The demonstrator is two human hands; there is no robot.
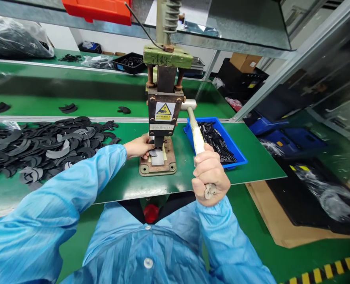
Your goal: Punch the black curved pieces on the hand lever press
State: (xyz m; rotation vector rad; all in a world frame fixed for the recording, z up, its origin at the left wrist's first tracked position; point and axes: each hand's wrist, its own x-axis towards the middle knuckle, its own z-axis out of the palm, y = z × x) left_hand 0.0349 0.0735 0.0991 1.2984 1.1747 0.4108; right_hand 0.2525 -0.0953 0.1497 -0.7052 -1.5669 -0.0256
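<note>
A green hand press (165,106) stands on the green table, its ram low over the base plate (145,168). My left hand (139,147) is at the left of the ram, fingers closed on a dark curved plastic piece (153,152) that lies partly under the press. Its far end is hidden by the ram. Wrapped round the lower end of the press lever (197,138) is my right hand (210,174). Pale wrapping covers the lever's grip.
Left of the press lies a wide heap of black curved pieces (65,144). A blue tray (241,157) of thin black parts stands to the right, behind my right hand. Several curved pieces lie on the conveyor strip (98,94) beyond. An overhead metal shelf holds a red bin (98,8).
</note>
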